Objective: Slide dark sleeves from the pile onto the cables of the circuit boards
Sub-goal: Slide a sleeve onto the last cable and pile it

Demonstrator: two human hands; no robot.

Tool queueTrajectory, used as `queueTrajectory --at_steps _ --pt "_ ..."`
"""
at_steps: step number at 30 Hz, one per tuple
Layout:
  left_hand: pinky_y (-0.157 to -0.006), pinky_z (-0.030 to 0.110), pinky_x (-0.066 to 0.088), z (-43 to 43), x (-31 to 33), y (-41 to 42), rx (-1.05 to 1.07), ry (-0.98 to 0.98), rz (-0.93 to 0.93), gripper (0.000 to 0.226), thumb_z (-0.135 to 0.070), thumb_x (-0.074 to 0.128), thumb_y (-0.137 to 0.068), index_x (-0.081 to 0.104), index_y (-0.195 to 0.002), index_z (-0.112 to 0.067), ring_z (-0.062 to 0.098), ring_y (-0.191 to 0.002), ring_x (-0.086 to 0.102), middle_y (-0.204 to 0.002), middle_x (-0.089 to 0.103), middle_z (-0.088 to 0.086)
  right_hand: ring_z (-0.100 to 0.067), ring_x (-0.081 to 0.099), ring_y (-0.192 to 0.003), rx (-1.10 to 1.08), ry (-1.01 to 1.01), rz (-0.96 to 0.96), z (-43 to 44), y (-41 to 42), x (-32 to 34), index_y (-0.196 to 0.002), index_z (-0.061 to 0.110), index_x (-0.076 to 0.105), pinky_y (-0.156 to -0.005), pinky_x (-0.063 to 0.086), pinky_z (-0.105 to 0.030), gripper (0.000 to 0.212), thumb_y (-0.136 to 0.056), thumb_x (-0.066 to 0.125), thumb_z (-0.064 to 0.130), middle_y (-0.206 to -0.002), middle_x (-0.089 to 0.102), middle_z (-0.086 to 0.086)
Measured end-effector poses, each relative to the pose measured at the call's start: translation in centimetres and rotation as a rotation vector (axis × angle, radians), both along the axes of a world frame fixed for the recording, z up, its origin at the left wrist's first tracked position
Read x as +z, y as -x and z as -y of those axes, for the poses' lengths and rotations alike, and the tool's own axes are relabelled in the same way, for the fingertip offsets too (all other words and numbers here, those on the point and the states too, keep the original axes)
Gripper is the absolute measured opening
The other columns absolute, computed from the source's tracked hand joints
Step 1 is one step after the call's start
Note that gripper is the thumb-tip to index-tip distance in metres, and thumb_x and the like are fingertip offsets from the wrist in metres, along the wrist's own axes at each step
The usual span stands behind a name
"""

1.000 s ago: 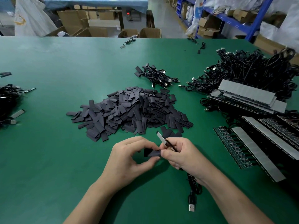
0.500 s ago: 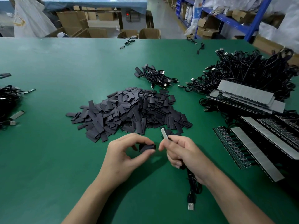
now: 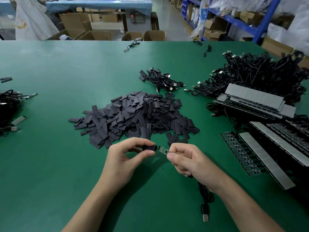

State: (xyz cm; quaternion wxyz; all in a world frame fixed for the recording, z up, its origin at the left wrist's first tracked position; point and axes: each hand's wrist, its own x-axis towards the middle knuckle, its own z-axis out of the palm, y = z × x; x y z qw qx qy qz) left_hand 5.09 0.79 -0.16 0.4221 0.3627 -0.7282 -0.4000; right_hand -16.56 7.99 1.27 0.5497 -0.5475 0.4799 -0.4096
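A big pile of dark flat sleeves (image 3: 133, 116) lies mid-table. Just in front of it, my left hand (image 3: 123, 158) pinches one dark sleeve (image 3: 149, 147) between thumb and fingers, its open end facing right. My right hand (image 3: 189, 161) grips a small circuit board (image 3: 163, 150) near its cable end; the board's free tip sits at the mouth of the sleeve. The board's black cable (image 3: 204, 195) runs down under my right wrist to a USB plug (image 3: 206, 217) lying on the green table (image 3: 50, 164).
Panels of circuit boards (image 3: 267, 148) and a tangle of black cables (image 3: 260, 76) fill the right side. A small bundle of sleeved cables (image 3: 160, 81) lies behind the pile. More cables (image 3: 8, 108) sit at the left edge. Cardboard boxes and shelves stand beyond the table.
My right hand turned the board from pointing up to pointing left, and both hands came together, bringing the board's tip to the sleeve's open end.
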Motion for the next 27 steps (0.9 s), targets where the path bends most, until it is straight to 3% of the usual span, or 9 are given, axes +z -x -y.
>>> queueTrajectory --at_steps 8,16,22,27 --pt "-0.083 0.015 0.051 -0.18 0.21 0.13 -0.033 0.055 0.034 0.016 -0.028 0.081 -0.078 0.079 -0.093 -0.031 0.008 -0.087 0.072 -0.093 0.077 -0.017 -0.011 0.025 -0.052 -0.006 0.004 -0.037 0.02 -0.02 -0.22 -0.069 0.028 0.050 -0.051 0.022 -0.028 0.031 -0.094 0.062 0.041 -0.059 0.031 0.009" --pt "-0.082 0.016 0.052 -0.24 0.29 0.05 -0.053 0.146 0.075 0.015 -0.032 0.082 -0.080 0.078 -0.094 -0.033 0.006 -0.087 0.072 -0.093 0.076 -0.020 -0.013 0.027 -0.053 -0.016 0.005 -0.085 0.00 0.06 -0.40 -0.068 0.028 0.051 -0.055 0.019 -0.042 0.030 -0.091 0.063 0.044 -0.057 0.035 0.007" --pt "-0.082 0.025 0.056 -0.22 0.36 -0.11 -0.068 0.216 0.161 0.016 -0.033 0.082 -0.081 0.080 -0.095 -0.024 0.004 -0.086 0.072 -0.092 0.076 -0.018 -0.011 0.027 -0.053 -0.031 0.020 -0.175 0.02 0.20 -0.41 -0.067 0.028 0.050 -0.053 0.021 -0.035 0.032 -0.088 0.062 0.048 -0.056 0.036 0.011" --pt "-0.083 0.028 0.057 -0.30 0.52 -0.12 -0.086 0.247 0.208 0.018 -0.030 0.085 -0.081 0.081 -0.096 -0.021 0.004 -0.088 0.072 -0.092 0.076 -0.016 -0.013 0.026 -0.053 -0.031 0.002 -0.160 0.02 0.29 -0.44 -0.066 0.028 0.049 -0.055 0.019 -0.042 0.033 -0.088 0.062 0.049 -0.056 0.035 0.010"
